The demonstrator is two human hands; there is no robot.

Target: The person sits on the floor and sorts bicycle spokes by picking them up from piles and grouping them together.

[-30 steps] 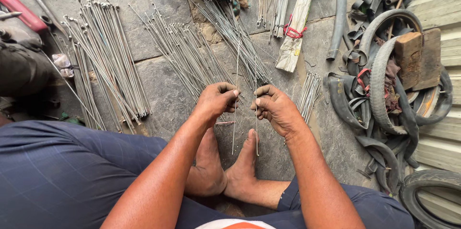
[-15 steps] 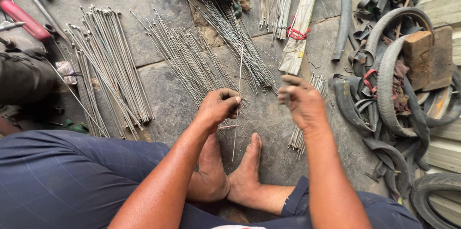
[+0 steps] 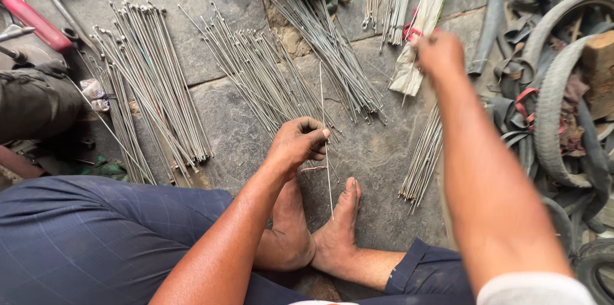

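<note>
left hand [image 3: 299, 143] pinching one upright spoke [image 3: 326, 139], right hand [image 3: 438, 54] blurred, grip unclear, over paper-wrapped bundle [image 3: 422, 30], spoke heaps [image 3: 256, 62] around

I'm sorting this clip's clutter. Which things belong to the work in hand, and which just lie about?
In hand:
- left hand pinching one upright spoke
- right hand over the wrapped bundle
- spoke piles

Lying about:
- old tyres
- red-handled tool
- wooden block

Grey spokes [image 3: 256, 68], navy checked trousers [image 3: 83, 241] (faintly lined)
</note>
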